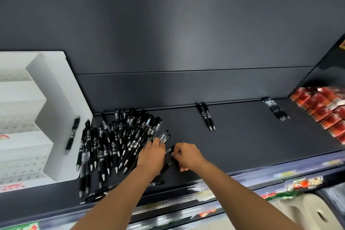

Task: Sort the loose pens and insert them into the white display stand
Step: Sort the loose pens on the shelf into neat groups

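A big pile of loose black pens [115, 140] lies on the dark shelf [242, 136], just right of the white stepped display stand [50, 117]. One black pen [72, 135] rests against the stand's side wall. My left hand [151, 157] sits at the pile's right edge, its fingers curled round a few pens. My right hand [186, 156] pinches a small bunch of black pens [170, 157] between the two hands. A pair of pens [207, 117] lies further right near the back, and another small group of pens [276, 109] lies beyond that.
Red packaged goods [324, 110] are stacked at the shelf's right end. The shelf's front edge carries price strips [186, 209], with lower shelves of goods beneath. A dark back panel [168, 33] rises behind the shelf. A beige stool [306, 213] stands at lower right.
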Demonstrator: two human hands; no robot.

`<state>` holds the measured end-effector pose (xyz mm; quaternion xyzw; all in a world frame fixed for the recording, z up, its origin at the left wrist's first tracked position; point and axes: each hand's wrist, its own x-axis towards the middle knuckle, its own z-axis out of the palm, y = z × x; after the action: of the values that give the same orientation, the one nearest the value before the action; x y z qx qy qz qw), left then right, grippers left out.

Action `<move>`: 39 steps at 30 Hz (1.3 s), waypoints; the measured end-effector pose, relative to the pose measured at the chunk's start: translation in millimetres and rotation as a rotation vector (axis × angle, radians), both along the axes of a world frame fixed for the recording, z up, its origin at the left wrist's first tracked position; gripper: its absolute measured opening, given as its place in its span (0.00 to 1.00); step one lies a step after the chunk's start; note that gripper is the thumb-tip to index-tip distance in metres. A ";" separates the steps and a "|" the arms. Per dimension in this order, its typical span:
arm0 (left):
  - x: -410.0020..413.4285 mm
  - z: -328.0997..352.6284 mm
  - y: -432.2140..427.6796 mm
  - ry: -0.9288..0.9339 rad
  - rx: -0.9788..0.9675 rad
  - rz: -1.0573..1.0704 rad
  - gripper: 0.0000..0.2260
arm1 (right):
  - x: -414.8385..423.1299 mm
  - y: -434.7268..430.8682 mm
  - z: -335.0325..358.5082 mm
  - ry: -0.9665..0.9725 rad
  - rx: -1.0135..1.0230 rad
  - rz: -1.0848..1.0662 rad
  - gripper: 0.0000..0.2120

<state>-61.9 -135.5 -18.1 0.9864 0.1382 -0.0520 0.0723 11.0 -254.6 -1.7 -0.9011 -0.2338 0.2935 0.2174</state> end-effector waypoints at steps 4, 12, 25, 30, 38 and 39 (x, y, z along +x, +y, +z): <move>4.3 6.3 7.8 -0.036 -0.176 0.095 0.10 | 2.3 6.6 4.3 -0.067 -0.087 -0.020 0.11; 1.9 13.0 26.6 -0.205 -0.475 0.251 0.11 | 13.1 8.7 6.8 -0.062 0.007 -0.086 0.16; -24.6 11.5 41.2 -0.180 -0.541 0.316 0.10 | -8.8 68.0 -3.3 -0.198 -0.143 -0.126 0.25; -21.8 10.6 37.6 -0.181 -0.532 0.283 0.11 | -5.3 68.4 -1.0 -0.159 -0.145 -0.170 0.24; -15.3 10.6 36.2 -0.131 -0.478 0.327 0.09 | -9.9 71.3 -1.5 -0.189 -0.233 -0.090 0.26; -15.1 11.2 36.4 -0.131 -0.466 0.330 0.08 | -10.3 72.2 -2.3 -0.195 -0.243 -0.073 0.27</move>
<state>-76.9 -99.1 -6.9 0.9086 0.2763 -0.0060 0.3132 0.7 -182.4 -4.0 -0.9528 -0.1838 0.2228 0.0933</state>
